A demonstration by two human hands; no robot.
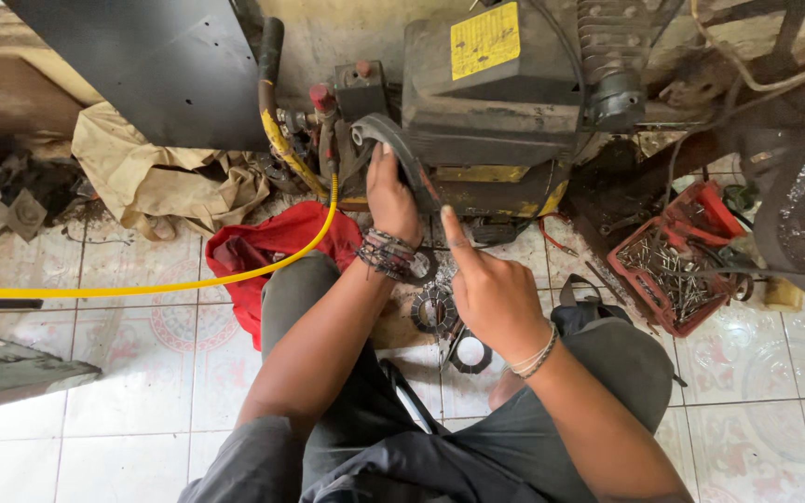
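Note:
My left hand [391, 197] is raised in front of a dirty black and yellow machine [505, 102] and grips a curved dark grey part [401, 149] that arcs over its fingers. Several bracelets circle that wrist. My right hand [491, 289] hovers just right of it, index finger pointing up toward the curved part, the other fingers curled, nothing in it. Below the hands, round metal discs and rings [435, 307] lie on the tiled floor between my knees.
A yellow hose [142, 287] runs from the left edge up to the machine's fittings. A red cloth [272, 247] lies beside my left knee. A red crate of metal bits [668, 275] stands at the right. Crumpled tan sacking [156, 177] lies back left.

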